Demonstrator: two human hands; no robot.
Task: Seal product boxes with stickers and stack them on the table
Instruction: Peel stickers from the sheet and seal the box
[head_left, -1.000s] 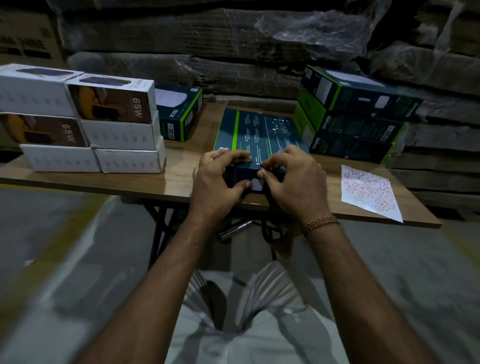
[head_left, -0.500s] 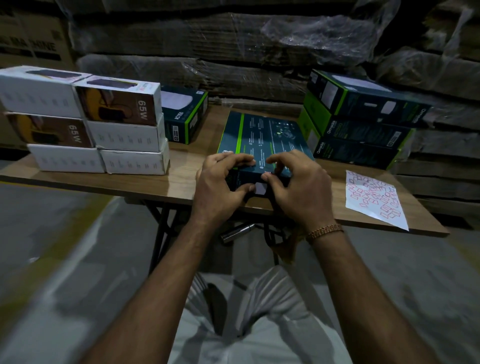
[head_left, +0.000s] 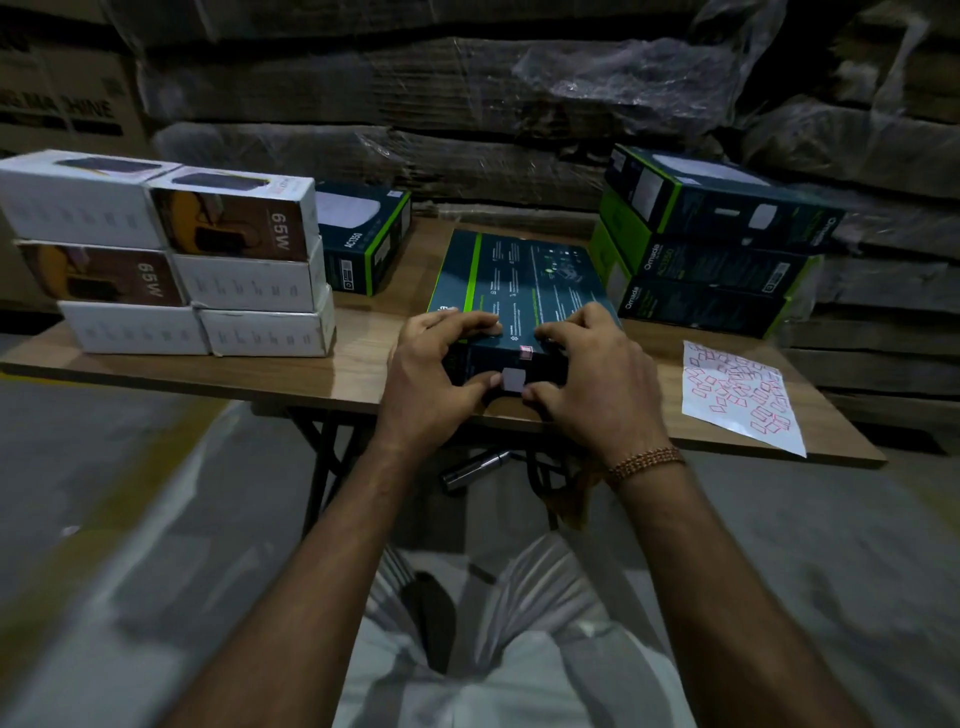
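Note:
A dark teal product box with green stripes (head_left: 524, 280) lies flat on the wooden table (head_left: 343, 369), its near end at the table's front edge. My left hand (head_left: 434, 374) grips the near left corner, fingers on top and thumb on the front face. My right hand (head_left: 597, 379) grips the near right corner the same way. Between my thumbs a small pale sticker (head_left: 513, 378) sits on the front face, and a small red-edged sticker (head_left: 526, 353) shows on the top edge. A white sticker sheet with red labels (head_left: 740, 395) lies to the right.
A stack of white and brown 65W boxes (head_left: 182, 260) stands at the left. One dark green box (head_left: 363, 236) stands behind it. A stack of three dark green boxes (head_left: 711, 249) stands at the back right. Wrapped cartons (head_left: 467, 104) line the back. Folding table legs show below.
My thumbs have drawn slightly apart on the box's front face, uncovering the sticker between them. The box stays in place; the view has shifted a little.

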